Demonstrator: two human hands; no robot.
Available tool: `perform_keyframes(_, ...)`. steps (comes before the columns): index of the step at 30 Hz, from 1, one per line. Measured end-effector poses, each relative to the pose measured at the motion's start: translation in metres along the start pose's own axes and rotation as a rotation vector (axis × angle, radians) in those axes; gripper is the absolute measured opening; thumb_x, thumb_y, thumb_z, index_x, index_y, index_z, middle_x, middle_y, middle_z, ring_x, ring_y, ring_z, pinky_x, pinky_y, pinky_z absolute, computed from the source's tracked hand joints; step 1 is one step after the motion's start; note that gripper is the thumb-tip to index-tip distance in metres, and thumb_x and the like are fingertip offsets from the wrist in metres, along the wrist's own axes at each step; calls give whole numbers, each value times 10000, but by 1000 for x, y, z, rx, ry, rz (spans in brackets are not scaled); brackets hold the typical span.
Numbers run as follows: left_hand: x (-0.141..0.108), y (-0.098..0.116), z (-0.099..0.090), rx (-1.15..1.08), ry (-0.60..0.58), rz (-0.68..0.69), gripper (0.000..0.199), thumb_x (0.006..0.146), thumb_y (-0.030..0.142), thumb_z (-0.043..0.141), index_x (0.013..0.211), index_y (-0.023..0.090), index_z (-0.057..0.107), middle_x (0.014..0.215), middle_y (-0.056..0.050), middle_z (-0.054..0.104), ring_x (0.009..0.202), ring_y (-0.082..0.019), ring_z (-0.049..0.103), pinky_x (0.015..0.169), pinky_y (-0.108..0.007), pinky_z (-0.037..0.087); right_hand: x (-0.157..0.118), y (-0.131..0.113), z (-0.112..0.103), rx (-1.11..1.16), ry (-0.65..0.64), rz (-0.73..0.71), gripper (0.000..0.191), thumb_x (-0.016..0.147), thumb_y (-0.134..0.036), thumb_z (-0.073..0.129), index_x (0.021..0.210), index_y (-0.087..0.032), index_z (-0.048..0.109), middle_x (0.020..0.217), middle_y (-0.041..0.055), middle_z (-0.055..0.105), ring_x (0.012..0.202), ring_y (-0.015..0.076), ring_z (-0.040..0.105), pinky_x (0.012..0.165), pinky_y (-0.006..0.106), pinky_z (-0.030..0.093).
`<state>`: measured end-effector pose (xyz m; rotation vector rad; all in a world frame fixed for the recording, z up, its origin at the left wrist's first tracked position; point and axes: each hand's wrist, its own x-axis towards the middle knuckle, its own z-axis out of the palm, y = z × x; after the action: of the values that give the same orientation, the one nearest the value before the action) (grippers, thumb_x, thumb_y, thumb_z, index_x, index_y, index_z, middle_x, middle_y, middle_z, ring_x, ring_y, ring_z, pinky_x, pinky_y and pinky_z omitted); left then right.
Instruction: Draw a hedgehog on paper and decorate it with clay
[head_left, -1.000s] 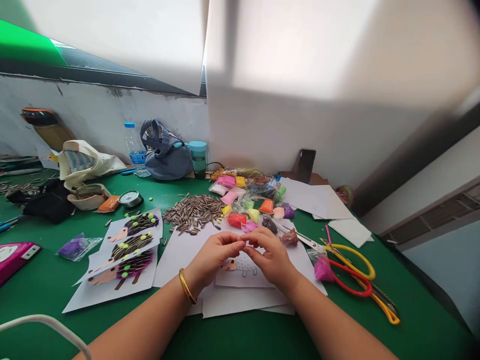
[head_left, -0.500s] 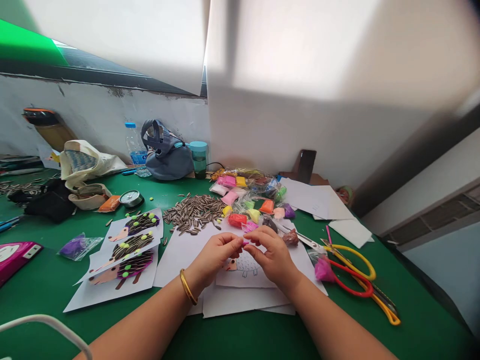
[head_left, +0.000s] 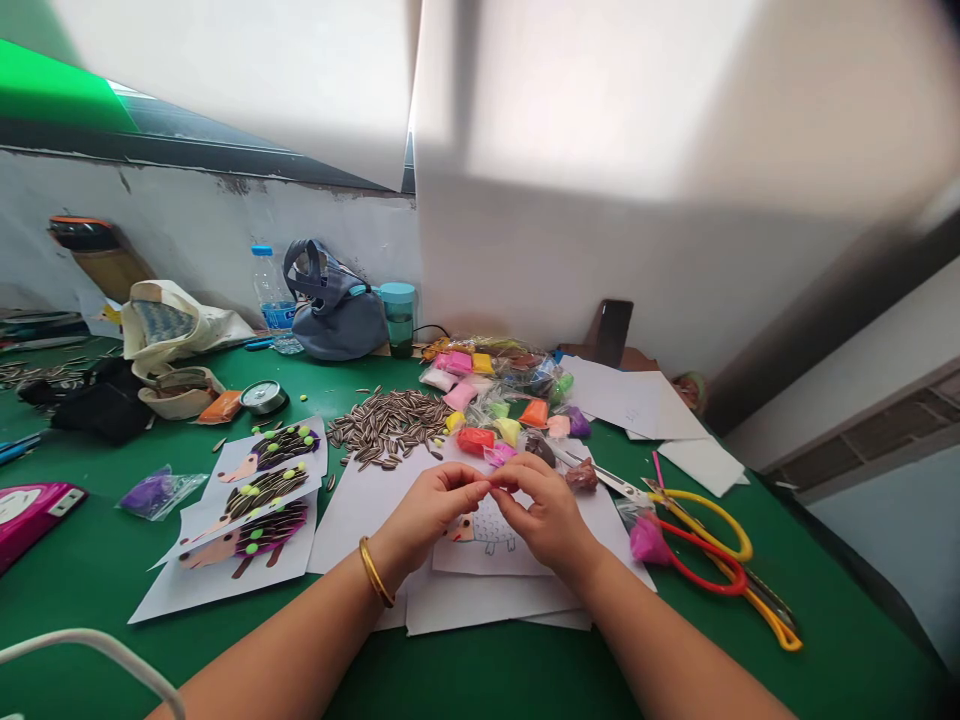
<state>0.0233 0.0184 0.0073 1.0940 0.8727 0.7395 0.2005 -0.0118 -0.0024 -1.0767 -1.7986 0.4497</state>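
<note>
My left hand (head_left: 431, 510) and my right hand (head_left: 544, 508) meet at the fingertips above a paper with a hedgehog drawing (head_left: 491, 530). Both are closed in a pinch, and whatever lies between the fingers is too small and hidden to make out. The drawing has an outlined spiny body and a coloured face, partly covered by my hands. Beyond them are a heap of striped sunflower seeds (head_left: 390, 425) and bags of coloured clay (head_left: 476, 440). Finished-looking seed hedgehogs (head_left: 274, 500) lie on papers at the left.
Yellow- and red-handled scissors (head_left: 709, 540) and a pink clay bag (head_left: 649, 540) lie at the right. White papers (head_left: 637, 400), a phone (head_left: 613, 332), a teal cup (head_left: 398, 318) and a blue bag (head_left: 337, 320) stand or lie behind. A white cable (head_left: 97, 640) curves at lower left.
The small pink piece that showed between my fingertips is no longer visible. My fingertips are closer together; the rest is nearly unchanged.
</note>
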Motion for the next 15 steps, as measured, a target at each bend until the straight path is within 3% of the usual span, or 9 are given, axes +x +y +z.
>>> perform_keyframes(6, 2, -1, 0, -11, -4, 32, 384, 762, 516, 702, 764, 134, 661, 734, -22, 579, 624, -99, 495, 515, -186, 369, 0, 1, 1, 3, 4, -4, 126, 886, -169, 574, 933, -225, 676, 875, 42, 634, 817, 176, 585, 727, 322, 494)
perform_keyframes(15, 1, 1, 1, 119, -16, 21, 399, 696, 516, 759, 785, 135, 678, 683, 2, 580, 491, -78, 470, 442, -200, 373, 0, -2, 2, -88, -6, -51, 119, 853, -133, 563, 870, -223, 640, 851, 33, 612, 808, 177, 568, 720, 312, 470)
